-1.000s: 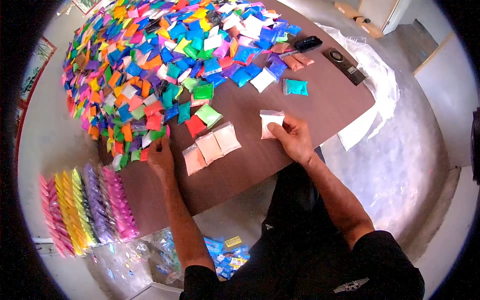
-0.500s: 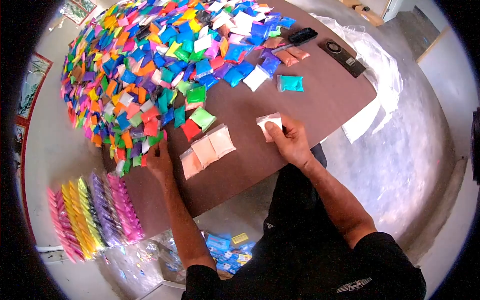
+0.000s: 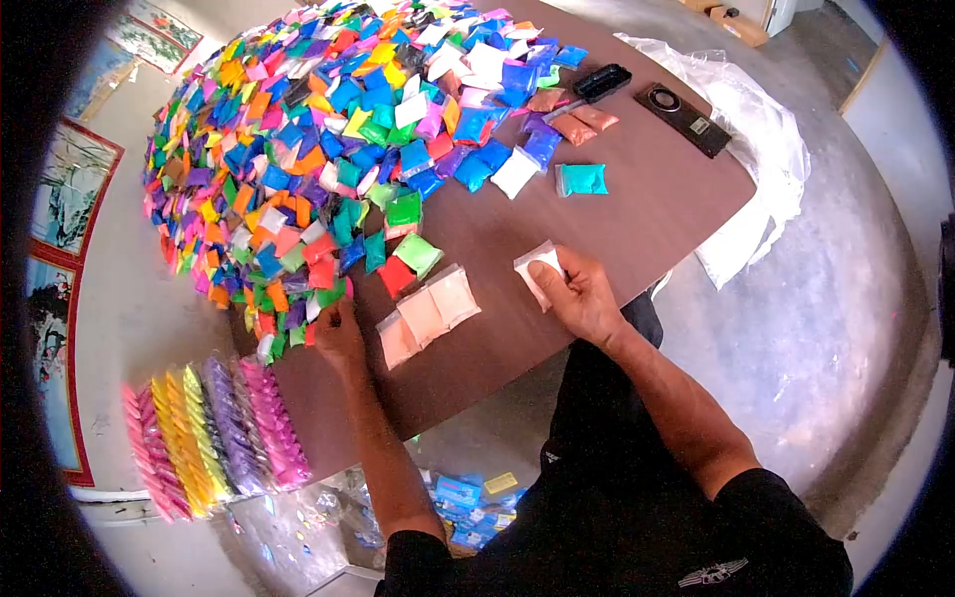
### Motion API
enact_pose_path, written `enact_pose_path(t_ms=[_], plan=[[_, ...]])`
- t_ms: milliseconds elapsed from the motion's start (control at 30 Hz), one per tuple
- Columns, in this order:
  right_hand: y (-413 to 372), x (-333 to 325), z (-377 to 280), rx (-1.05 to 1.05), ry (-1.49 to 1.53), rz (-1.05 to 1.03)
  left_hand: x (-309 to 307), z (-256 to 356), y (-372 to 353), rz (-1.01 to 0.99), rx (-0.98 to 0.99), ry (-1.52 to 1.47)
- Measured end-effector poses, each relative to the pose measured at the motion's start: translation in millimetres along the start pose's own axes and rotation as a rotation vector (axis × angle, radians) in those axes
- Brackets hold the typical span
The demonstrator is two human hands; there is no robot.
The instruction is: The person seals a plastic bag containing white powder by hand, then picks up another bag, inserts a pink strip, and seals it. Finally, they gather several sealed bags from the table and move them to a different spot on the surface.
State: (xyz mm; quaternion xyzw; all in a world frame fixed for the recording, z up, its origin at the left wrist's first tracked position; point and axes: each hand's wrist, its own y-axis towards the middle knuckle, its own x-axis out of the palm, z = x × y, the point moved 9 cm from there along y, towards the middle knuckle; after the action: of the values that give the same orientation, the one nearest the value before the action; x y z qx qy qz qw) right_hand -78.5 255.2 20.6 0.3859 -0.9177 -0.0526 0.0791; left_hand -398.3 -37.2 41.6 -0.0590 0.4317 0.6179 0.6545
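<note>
Between the thumb and fingers of my right hand is a pale packet, above the brown table. My left hand is at the lower edge of a big pile of colourful packets; its fingers are bent together beside a red and a green packet, and what they pinch is too small to make out. Several peach packets lie overlapping in a row between my hands. Near them are a red packet and a light green packet.
Rows of pink, yellow and purple packets lie at the table's left corner. A black tray, a dark box with a ring and a teal packet are at the upper right. Clear plastic sheeting hangs beyond the edge.
The whole view has shifted, so the table and pile appear slightly further right. The packet in my right hand is tilted more. My left hand stays at the pile's edge.
</note>
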Motion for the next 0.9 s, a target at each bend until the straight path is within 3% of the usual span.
enact_pose_path(t_ms=[367,433,533,600,700,767,900], plan=[[0.7,3.5,-3.5,-0.080,-0.180,0.016,-2.1,6.8,1.2,0.013,0.051,0.023],[1.6,3.5,3.4,0.066,-0.164,0.016,3.0,-5.1,1.0,0.019,0.035,-0.028],[4.3,2.0,-11.4,0.024,-0.013,0.076,-0.9,-0.2,1.2,0.008,0.064,-0.050],[6.7,0.0,-13.0,-0.026,-0.032,0.065,-2.1,11.9,-2.2,-0.003,0.107,-0.020],[4.2,-0.6,-10.8,-0.053,-0.027,0.075,-4.3,9.1,-5.6,-0.019,0.010,0.018],[2.9,-2.3,-8.4,-0.036,-0.002,0.075,-13.0,12.5,-10.3,0.033,0.118,-0.033],[0.5,-2.8,-17.0,-0.162,-0.081,0.093,-36.8,1.2,-29.5,0.031,0.040,-0.049]])
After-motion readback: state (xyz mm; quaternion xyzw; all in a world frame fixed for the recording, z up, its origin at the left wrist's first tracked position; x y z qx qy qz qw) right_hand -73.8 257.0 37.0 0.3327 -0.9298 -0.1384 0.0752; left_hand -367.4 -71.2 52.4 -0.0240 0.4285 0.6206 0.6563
